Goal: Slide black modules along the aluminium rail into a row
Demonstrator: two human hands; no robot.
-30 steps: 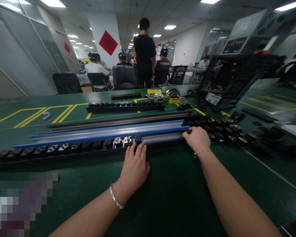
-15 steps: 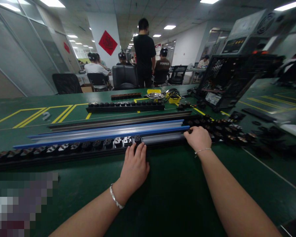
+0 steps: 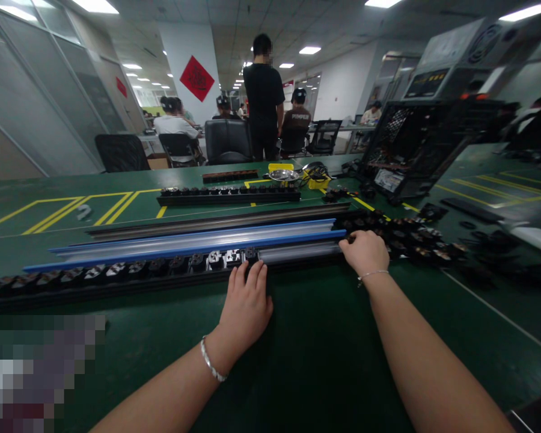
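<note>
Change small: right hand [image 3: 366, 252] crept slightly right along rail [image 3: 297, 252], now at its end beside loose modules [image 3: 415, 243]. Fingers curled; I cannot tell what they pinch. Left hand [image 3: 246, 304] unmoved, flat, fingertips at rail by last seated module [image 3: 251, 254]. Rail lies across surface [image 3: 324, 349].

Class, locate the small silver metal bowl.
The silver bowl sits far centre in the head view, just beyond the right end of the black socket strip, beside a yellow tray.

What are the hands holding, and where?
Left hand lies flat, fingertips on the socket rail mid-length, holding nothing. Right hand curls over its right end; the grip is hidden.
</note>
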